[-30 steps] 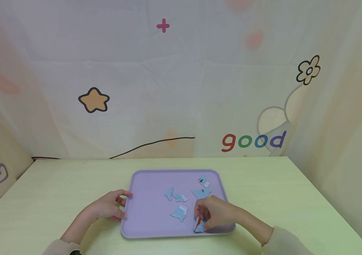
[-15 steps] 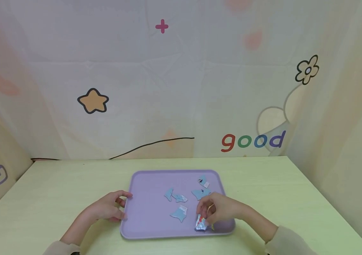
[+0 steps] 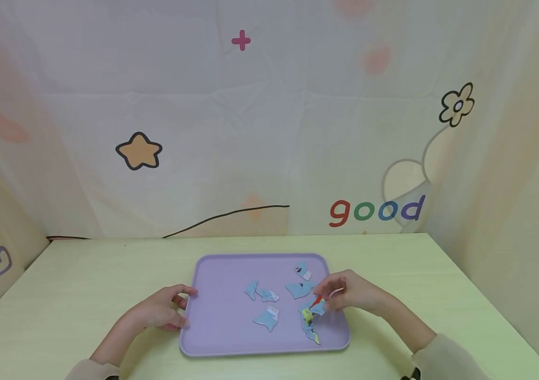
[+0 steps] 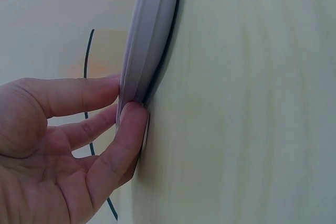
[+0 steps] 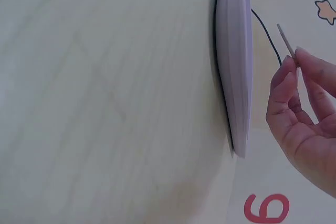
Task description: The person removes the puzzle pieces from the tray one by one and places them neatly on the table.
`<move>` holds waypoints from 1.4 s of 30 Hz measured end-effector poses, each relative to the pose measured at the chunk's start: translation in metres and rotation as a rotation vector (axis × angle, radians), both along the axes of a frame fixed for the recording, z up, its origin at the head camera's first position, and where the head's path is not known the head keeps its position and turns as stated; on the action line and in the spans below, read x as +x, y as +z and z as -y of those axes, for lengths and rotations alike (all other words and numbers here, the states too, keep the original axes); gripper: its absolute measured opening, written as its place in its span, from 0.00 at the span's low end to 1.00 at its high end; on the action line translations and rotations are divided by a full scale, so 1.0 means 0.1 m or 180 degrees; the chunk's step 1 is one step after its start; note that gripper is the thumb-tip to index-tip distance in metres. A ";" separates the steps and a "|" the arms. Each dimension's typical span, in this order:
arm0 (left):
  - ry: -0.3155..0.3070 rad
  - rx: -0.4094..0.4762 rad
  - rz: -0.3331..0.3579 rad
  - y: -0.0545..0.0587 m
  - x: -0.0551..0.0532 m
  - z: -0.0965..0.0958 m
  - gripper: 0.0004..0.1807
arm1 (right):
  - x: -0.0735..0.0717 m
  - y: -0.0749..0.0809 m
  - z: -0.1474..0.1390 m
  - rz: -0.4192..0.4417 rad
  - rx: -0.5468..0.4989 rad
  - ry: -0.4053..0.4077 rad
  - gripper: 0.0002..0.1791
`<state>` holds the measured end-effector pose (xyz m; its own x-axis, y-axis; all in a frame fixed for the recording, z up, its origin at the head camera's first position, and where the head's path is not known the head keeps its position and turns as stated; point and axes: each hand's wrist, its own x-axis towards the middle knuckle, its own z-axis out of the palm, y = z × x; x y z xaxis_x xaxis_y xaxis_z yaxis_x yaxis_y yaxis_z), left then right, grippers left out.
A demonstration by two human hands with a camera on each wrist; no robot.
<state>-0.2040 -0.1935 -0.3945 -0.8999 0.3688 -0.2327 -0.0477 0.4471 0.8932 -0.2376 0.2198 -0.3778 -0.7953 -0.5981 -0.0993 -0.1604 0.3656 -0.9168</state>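
Dropping is the likely fault: the puzzle piece (image 3: 319, 307), raised near the right edge of the tray (image 3: 221, 327), could fall onto the loose pieces (image 3: 309, 330) if the pinch slips. Right hand (image 3: 352, 291): fingertips pressed together, pinching that piece. Left hand (image 3: 161, 307): fingers partly spread, gripping the tray's left edge.

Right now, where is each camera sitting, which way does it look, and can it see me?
Head: worn on your head, facing forward and down at the tray, table and printed backdrop; your left hand, right hand and sleeves show.
Left wrist: worn on that wrist, looking along the tray's edge; only your left hand shows.
Right wrist: worn on that wrist, looking past the tray's other side; only your right hand shows.
Shared: head and right wrist views both show your right hand pinching a thin piece.
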 end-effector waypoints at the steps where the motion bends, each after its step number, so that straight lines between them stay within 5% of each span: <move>1: -0.0001 0.0001 0.0002 0.00 0.00 0.00 0.33 | -0.01 0.00 -0.03 0.0016 -0.0008 -0.0033 0.20; 23: 0.0028 0.0043 0.0030 -0.04 -0.02 0.01 0.33 | -0.35 -0.06 -0.56 0.0094 0.0177 -0.0944 0.21; 42: 0.0024 0.0055 0.0007 -0.01 -0.01 0.00 0.33 | -0.66 -0.13 -0.57 0.0133 0.0391 -0.1265 0.19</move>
<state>-0.2046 -0.1939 -0.3959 -0.9023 0.3659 -0.2282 -0.0530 0.4312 0.9007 -0.3037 0.2766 -0.3906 -0.9556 -0.2270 -0.1878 0.0517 0.4986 -0.8653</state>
